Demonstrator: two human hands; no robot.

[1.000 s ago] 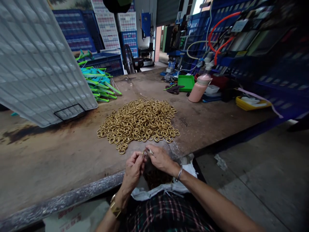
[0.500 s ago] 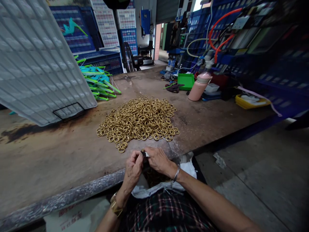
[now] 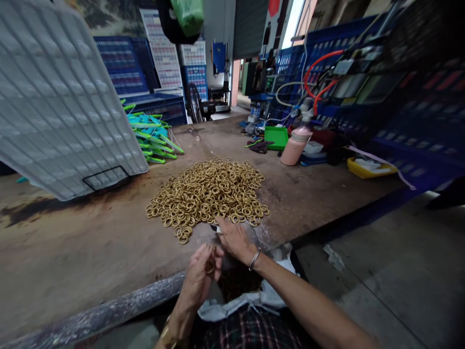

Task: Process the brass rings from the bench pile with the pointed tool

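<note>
A heap of brass-coloured rings (image 3: 210, 194) lies on the worktable. My left hand (image 3: 199, 271) is closed at the table's front edge, its fingers curled round a ring (image 3: 209, 265). Farther forward, my right hand (image 3: 234, 238) reaches to the near edge of the heap, its fingertips by the rings. A small piece, dark at one end and white at the other (image 3: 218, 229), is pinched in its fingers; its kind is too small to tell. Below both hands, a white sack (image 3: 232, 306) lies open over my lap, with a dark inside.
A translucent ribbed crate (image 3: 72, 111) stands on the left of the worktable (image 3: 109, 242), beside green-and-blue plastic pieces (image 3: 154, 138). Toward the right are a pink bottle (image 3: 293, 148), a green tray (image 3: 276, 138) and a yellow tray (image 3: 370, 168). Blue crates and machines stand behind.
My hands have parted: the left came back toward me with a ring in it, while the right stays forward by the heap with the small piece. The camera view has tilted up slightly.
</note>
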